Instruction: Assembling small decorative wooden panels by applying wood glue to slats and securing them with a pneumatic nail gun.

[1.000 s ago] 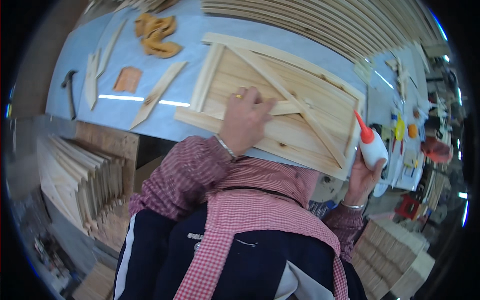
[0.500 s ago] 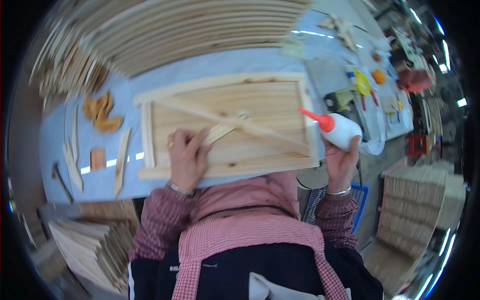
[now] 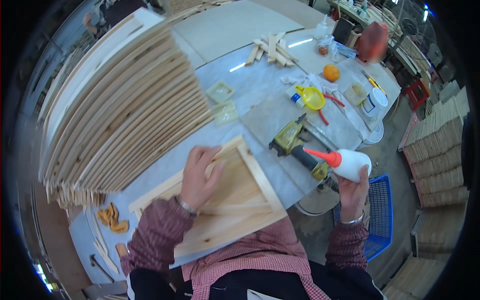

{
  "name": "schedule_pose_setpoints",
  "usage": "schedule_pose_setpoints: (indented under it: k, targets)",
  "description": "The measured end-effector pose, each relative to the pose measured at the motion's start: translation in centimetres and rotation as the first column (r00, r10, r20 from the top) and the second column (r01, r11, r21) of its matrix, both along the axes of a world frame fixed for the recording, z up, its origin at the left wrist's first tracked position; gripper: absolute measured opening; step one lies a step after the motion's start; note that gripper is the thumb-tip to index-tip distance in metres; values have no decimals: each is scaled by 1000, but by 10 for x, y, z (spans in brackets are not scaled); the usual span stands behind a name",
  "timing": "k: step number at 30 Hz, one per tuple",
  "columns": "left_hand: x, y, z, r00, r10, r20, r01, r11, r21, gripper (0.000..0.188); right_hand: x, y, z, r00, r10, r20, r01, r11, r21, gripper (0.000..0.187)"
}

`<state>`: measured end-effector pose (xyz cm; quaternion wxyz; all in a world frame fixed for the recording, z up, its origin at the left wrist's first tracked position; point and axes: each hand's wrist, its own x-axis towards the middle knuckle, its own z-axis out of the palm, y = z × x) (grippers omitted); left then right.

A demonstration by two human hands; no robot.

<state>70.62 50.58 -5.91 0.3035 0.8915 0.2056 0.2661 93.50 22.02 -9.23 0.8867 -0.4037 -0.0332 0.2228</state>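
Observation:
My right hand (image 3: 352,192) is closed round a white squeeze bottle (image 3: 354,165) with a long red nozzle, which points left over the edge of the workbench. My left hand (image 3: 198,177) is over the far part of a framed wooden panel (image 3: 235,232), its fingers spread and nothing visible in them. The panel lies flat at the bench's near edge, and a wooden strip (image 3: 245,208) crosses its face. My left forearm hides the panel's left part. A yellow-green nail gun (image 3: 287,140) with a dark grip lies just beyond the bottle's nozzle.
A tall stack of framed panels (image 3: 125,110) stands far left. Beyond lie short wood strips (image 3: 272,50), clear trays (image 3: 223,112), red-handled pliers (image 3: 324,116), a yellow round item (image 3: 313,98) and an orange (image 3: 331,73). Right, a blue basket (image 3: 381,217) is on the floor near stacked boards (image 3: 437,150).
The view has turned to the right. My left hand has come off the short diagonal strip and moved to the panel's far side. The bottle stays in my right hand.

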Motion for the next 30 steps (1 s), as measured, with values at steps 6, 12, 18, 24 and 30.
schedule_pose_setpoints:
  k: [6, 12, 18, 24, 30]
  targets:
    - [212, 73, -26, 998, -42, -45, 39, 997, -73, 30, 35, -19, 6, 993, -116, -15, 116, 992, -48, 53]
    - [374, 150, -87, 978, 192, -78, -185, 979, 89, 39, 69, -22, -20, 966, -254, -44, 246, 960, -133, 53]
    - [448, 169, -110, 931, 346, -116, -329, 934, 143, 41, 93, -10, -36, 970, -231, -76, 214, 958, -191, 56]
    - [444, 183, -113, 927, 325, -186, -324, 945, 37, 41, 94, -4, -39, 961, -256, -102, 238, 958, -159, 59]
    - [331, 121, -57, 986, 69, 154, 107, 454, -885, 28, 78, -27, -29, 971, -199, -133, 186, 977, -108, 58]
